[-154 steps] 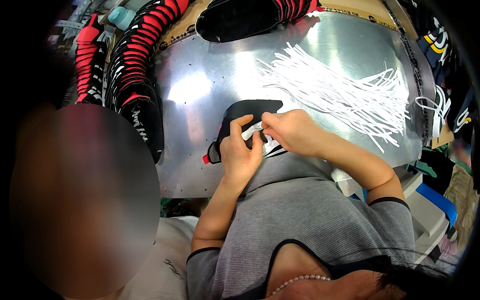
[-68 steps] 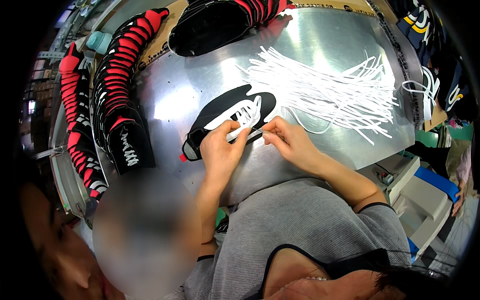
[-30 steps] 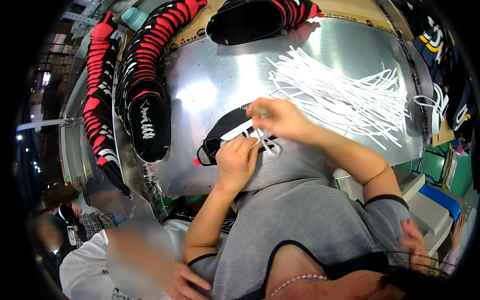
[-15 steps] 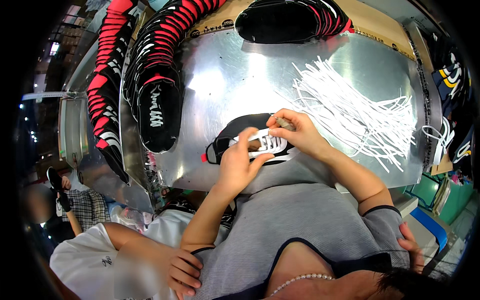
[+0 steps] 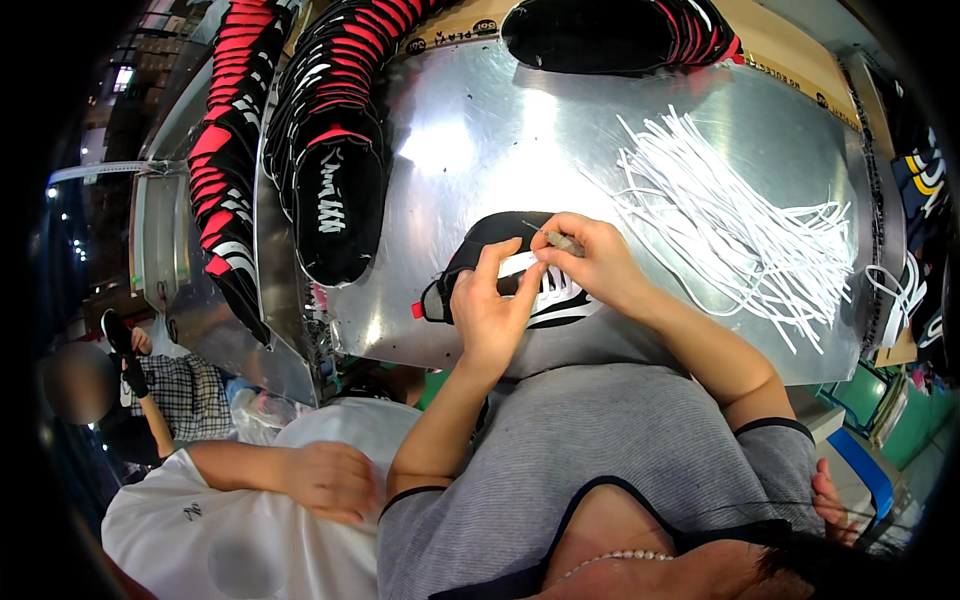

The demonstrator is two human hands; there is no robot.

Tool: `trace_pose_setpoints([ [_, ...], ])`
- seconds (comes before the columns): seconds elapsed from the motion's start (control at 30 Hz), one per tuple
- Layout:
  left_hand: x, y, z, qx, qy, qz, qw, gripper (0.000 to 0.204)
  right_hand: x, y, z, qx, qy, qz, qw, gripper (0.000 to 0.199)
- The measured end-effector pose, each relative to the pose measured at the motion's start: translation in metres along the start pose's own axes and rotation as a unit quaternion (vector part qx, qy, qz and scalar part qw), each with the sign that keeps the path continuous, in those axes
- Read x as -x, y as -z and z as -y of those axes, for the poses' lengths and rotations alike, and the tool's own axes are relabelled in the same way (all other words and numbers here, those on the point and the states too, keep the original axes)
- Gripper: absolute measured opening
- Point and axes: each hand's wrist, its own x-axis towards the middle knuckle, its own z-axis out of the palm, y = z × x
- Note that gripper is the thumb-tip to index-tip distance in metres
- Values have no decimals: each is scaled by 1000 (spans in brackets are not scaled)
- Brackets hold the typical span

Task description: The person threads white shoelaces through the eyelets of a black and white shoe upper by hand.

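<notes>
A black shoe upper [image 5: 482, 233] with a red heel tab lies on the metal tabletop in front of me, white lacing [image 5: 560, 286] crossing its front part. My left hand [image 5: 492, 312] is over the heel end, its thumb and forefinger closed on a white shoelace [image 5: 517, 264] stretched above the shoe's opening. At the other end of that stretch, the fingertips of my right hand [image 5: 600, 262] pinch in close. Tucked in the same right hand is an awl-like tool [image 5: 565, 243] with a wrapped tan handle and a thin tip pointing up-left.
Loose white laces [image 5: 735, 225] lie heaped on the right of the metal table [image 5: 440, 220]. Nested black and red uppers [image 5: 340, 210] line the left side; another stack [image 5: 600, 35] lies at the far edge. A person in white [image 5: 300, 500] is close at my left.
My left thumb has risen from the shoe's near side to meet the forefinger at the lace. Both hands are closer together. The neighbour's hand has moved off my left arm.
</notes>
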Motion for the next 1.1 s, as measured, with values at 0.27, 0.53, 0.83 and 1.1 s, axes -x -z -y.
trace_pose_setpoints([
  [0.27,5,4,-8,29,33,25,999,29,35,10,15,68,55,-23,996,14],
  [0.53,-3,0,-14,26,28,43,998,31,35,23,18,111,83,-9,990,11],
  [0.83,-2,-9,-16,30,-51,87,994,25,7,16,10,299,97,52,948,12],
  [1.1,-27,1,-12,204,30,92,974,32,16,66,53,281,15,71,957,14],
])
